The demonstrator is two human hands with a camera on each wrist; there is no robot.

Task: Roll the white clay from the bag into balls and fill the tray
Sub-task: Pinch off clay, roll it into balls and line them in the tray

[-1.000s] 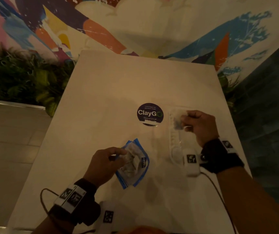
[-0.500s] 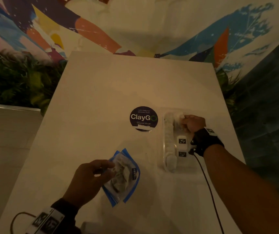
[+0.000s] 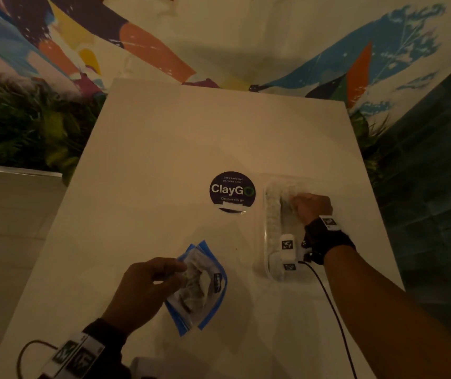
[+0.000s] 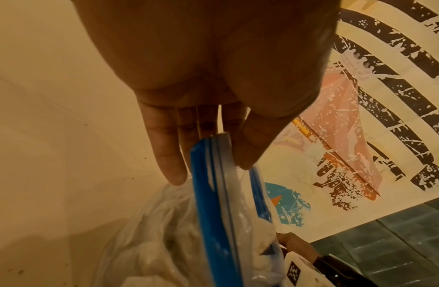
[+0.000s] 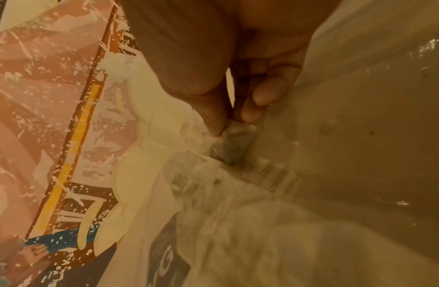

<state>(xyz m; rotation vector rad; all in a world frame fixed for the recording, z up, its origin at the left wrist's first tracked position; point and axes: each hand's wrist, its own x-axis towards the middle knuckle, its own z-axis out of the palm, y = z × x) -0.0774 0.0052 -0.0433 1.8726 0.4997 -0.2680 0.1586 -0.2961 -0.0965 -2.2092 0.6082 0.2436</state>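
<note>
Left hand [image 3: 147, 289] pinches the blue zip edge of the bag [image 3: 201, 287], thumb [image 4: 250, 147] on one side of the strip and fingers on the other; the bag sits on the table [image 3: 164, 160] at front centre, tilted, with lumpy white clay [image 4: 152, 252] showing through the clear plastic. Right hand [image 3: 311, 206] is down inside the clear tray [image 3: 266, 236] at the far end, thumb and fingertips [image 5: 250, 114] pinched together on a small bit of white clay; the piece is mostly hidden, so shape unclear. Tray lies on the table right of centre, long side running away from the person. A row of white clay balls [image 3: 273, 212] fills its left column, touching each other. Round dark ClayGo sticker [image 3: 232, 191] on the table just left of the tray's far end. Bag and tray well apart. Painted mural wall [image 3: 218, 36] behind the table, green plants [image 3: 27, 127] at left.
</note>
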